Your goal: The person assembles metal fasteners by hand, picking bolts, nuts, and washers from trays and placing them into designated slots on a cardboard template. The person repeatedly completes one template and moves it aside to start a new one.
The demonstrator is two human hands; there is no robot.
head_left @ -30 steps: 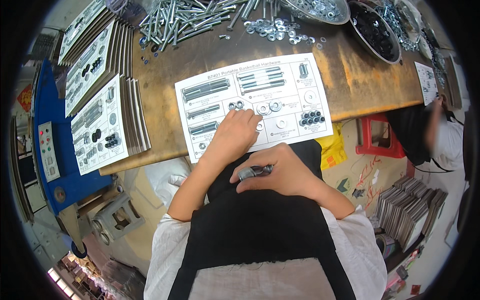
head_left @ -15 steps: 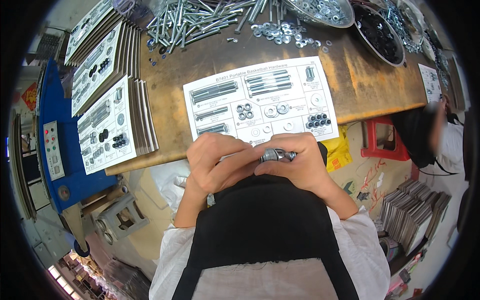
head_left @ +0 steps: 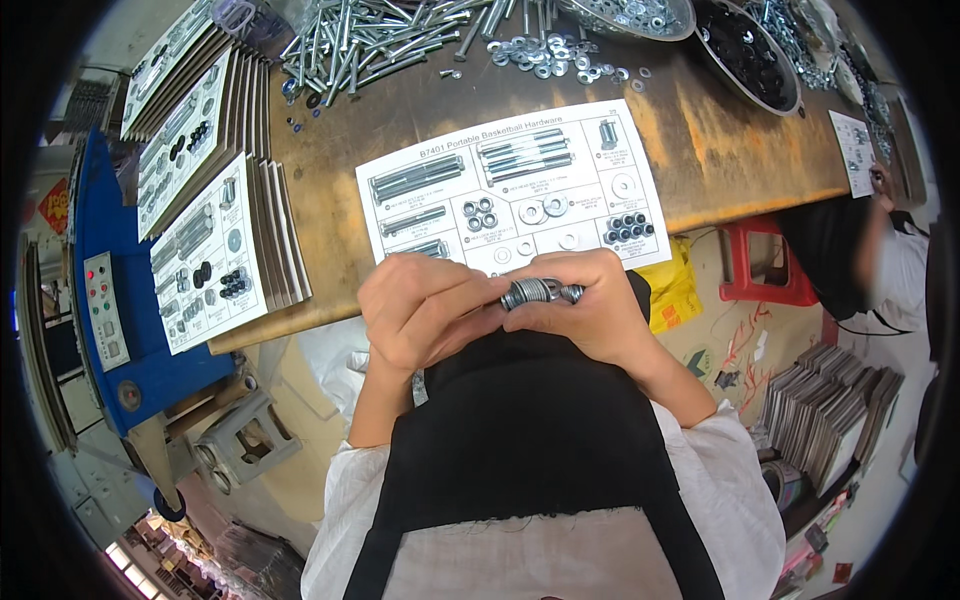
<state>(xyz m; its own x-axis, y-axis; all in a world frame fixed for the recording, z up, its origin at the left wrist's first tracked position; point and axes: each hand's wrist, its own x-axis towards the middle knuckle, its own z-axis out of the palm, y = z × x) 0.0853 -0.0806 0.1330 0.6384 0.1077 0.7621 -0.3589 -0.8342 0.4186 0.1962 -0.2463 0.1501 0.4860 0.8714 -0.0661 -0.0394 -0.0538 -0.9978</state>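
1. washers, flat silver metal rings, fill a shallow round grey bowl at the far side of the worn brown tabletop.
2. just right of it, a second round bowl with a pale rim holds small black pieces, their exact kind unclear.
3. a short row of silver metal rings is between the hands, just in front of the white sheet printed with hardware pictures; its long axis runs left to right, nearly level, its left end toward the left fingertips.
4. the right hand has thumb and forefinger closed around the row.
5. the left hand has curled fingers, tips together at that left end; whether they grip anything, i cannot tell.
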